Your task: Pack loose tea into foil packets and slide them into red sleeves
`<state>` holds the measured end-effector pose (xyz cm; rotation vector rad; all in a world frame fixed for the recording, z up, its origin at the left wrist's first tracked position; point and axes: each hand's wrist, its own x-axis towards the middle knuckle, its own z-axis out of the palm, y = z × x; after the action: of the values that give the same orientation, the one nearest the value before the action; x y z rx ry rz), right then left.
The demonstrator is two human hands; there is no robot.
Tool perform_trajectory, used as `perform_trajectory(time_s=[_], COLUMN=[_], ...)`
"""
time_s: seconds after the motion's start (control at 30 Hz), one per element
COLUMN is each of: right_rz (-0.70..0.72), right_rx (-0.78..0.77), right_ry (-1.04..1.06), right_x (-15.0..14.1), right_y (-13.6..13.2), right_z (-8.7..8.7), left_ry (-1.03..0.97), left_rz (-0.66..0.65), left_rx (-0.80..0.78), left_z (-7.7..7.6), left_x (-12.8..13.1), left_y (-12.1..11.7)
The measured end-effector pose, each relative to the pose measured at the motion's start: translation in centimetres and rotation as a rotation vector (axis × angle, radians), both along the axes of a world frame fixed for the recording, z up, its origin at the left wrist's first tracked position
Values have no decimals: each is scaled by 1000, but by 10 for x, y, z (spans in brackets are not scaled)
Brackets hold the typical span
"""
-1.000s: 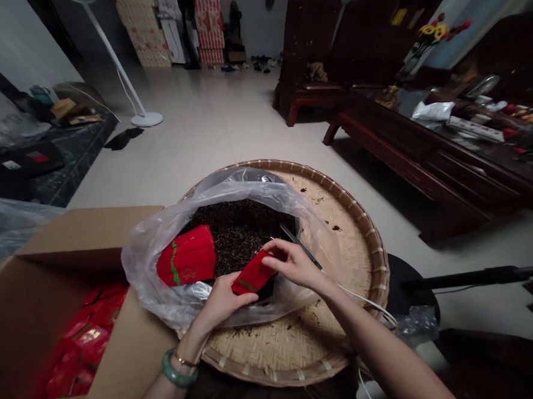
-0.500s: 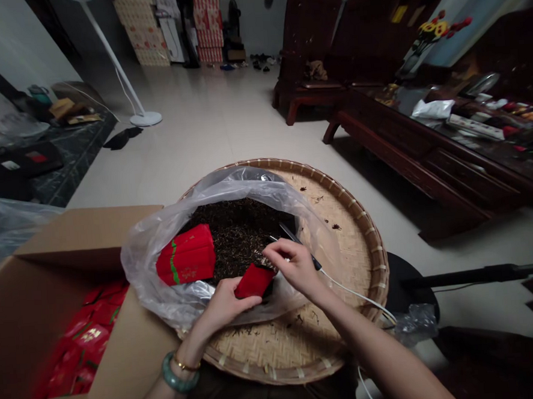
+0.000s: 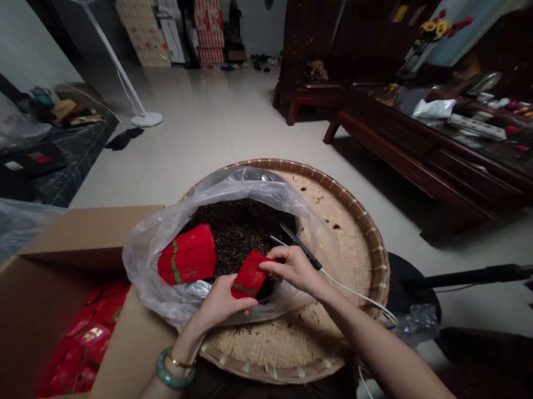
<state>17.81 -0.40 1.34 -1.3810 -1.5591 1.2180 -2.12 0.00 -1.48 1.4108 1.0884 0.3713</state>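
The left hand [image 3: 221, 300] grips a small red packet [image 3: 248, 277] above dark dried leaves [image 3: 232, 231]; the right hand [image 3: 294, 268] pinches its edge. The brown cardboard box [image 3: 130, 337] holds many; one red stack [image 3: 188, 255] seems unused.

Head view: a single camera, worn on the person's head, faces forward and down. The left hand [image 3: 222, 300] and right hand [image 3: 294, 269] appear close, from above and behind, over the round bamboo tray [image 3: 351, 218]. The cardboard box [image 3: 135, 346] lies near at left; beyond, the floor [image 3: 208, 125] recedes to distant stacked cartons [image 3: 145, 29] near the upper edge.
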Motion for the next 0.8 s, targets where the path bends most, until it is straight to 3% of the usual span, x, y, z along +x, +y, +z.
perform_trajectory(time_s=[0.1, 0.23, 0.33, 0.43, 0.53, 0.63, 0.8], right_rz=[-3, 34, -43, -190, -169, -93, -156], right_rx=[-73, -105, -106, -15, 139, 210, 146], right_ry=[51, 89, 188, 234, 102, -16, -45], right_x=[1, -7, -12, -13, -13, -15, -21], right_y=[1, -1, -3, -8, -14, -18, -15], right_z=[0, -4, -6, -7, -4, -1, -3], left_ry=[-71, -218, -264, -327, -359, -345, -198], left_rz=[8, 25, 68, 128, 178, 157, 19], left_rx=[11, -186, -247, -273, -297, -257, -50], left_z=[5, 10, 8, 3, -1, -3, -2], left_x=[-1, 5, 9, 10, 8, 8, 9], left_y=[3, 2, -1, -3, -4, -4, -3])
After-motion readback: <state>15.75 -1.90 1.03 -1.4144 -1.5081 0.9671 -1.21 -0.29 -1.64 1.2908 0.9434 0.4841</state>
